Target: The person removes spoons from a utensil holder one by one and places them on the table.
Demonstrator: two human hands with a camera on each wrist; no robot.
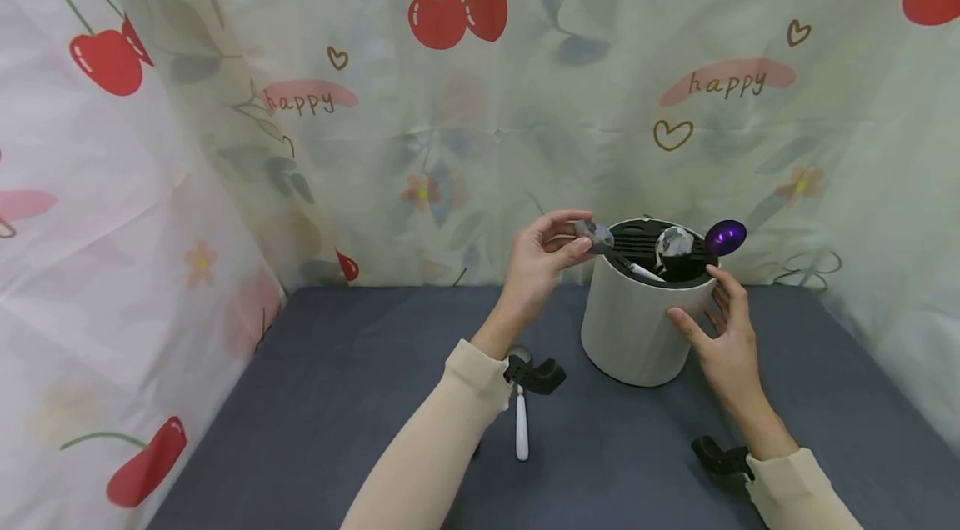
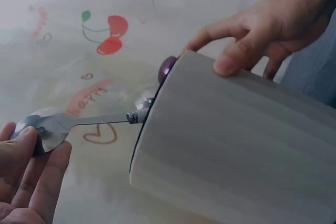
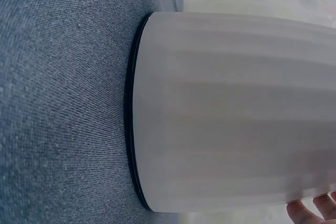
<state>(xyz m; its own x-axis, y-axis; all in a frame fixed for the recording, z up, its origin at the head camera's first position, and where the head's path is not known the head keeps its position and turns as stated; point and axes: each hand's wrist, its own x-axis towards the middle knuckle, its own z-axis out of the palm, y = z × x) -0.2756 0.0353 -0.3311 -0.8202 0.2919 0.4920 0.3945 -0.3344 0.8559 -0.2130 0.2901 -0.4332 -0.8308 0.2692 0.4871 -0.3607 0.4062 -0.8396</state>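
Note:
My left hand (image 1: 542,257) pinches a metal spoon (image 2: 47,129) by its bowl between thumb and fingers. The spoon's neck reaches over the rim of a white utensil holder (image 1: 641,330), and its handle's lower end is hidden inside. At the holder's right side, my right hand (image 1: 727,342) grips the wall near the rim, thumb in front and fingers farther round. From the holder rise a purple spoon (image 1: 725,237) and a shiny silver spoon (image 1: 674,242), both bowl up. Black slats of an insert show in its mouth.
A spoon with a white handle (image 1: 522,430) lies on the dark grey tabletop (image 1: 360,397), partly under the left forearm. Behind the table hangs a printed curtain (image 1: 480,113), with another sheet (image 1: 112,222) along the left.

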